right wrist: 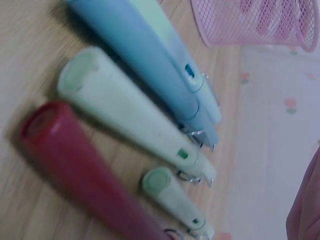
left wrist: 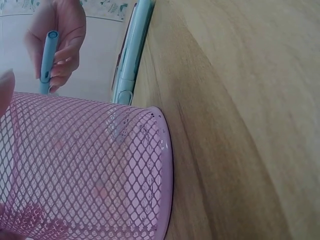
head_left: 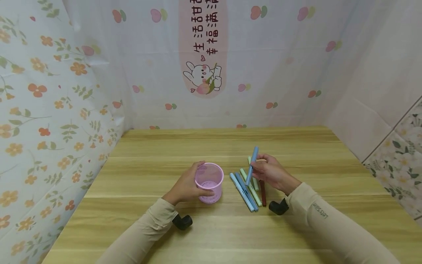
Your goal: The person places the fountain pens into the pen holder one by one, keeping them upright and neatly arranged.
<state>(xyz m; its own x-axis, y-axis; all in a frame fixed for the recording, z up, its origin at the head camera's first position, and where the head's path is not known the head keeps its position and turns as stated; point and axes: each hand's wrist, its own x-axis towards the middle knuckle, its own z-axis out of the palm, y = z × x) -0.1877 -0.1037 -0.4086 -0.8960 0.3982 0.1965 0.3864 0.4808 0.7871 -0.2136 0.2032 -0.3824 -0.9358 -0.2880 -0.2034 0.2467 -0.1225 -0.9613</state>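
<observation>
My left hand (head_left: 187,185) grips a pink mesh pen cup (head_left: 215,193), thumb and fingers round its sides; it stands upright on the table. To the right, my right hand (head_left: 273,173) pinches a blue pen (head_left: 252,165) above the other pens, and the left wrist view shows this pen (left wrist: 48,60) end-on beyond the cup. Beneath it lie a light blue pen (head_left: 241,191), a darker blue pen (head_left: 251,200), two pale green pens (right wrist: 125,110) and a dark red pen (right wrist: 85,165). The mesh shows no pen inside the cup.
The wood-grain table (head_left: 158,146) runs back to a white curtain (head_left: 138,66) printed with fruit and a rabbit. Flowered cloth (head_left: 59,121) hangs at the left. Black wrist mounts (head_left: 182,222) sit under both sleeves, close to the tabletop.
</observation>
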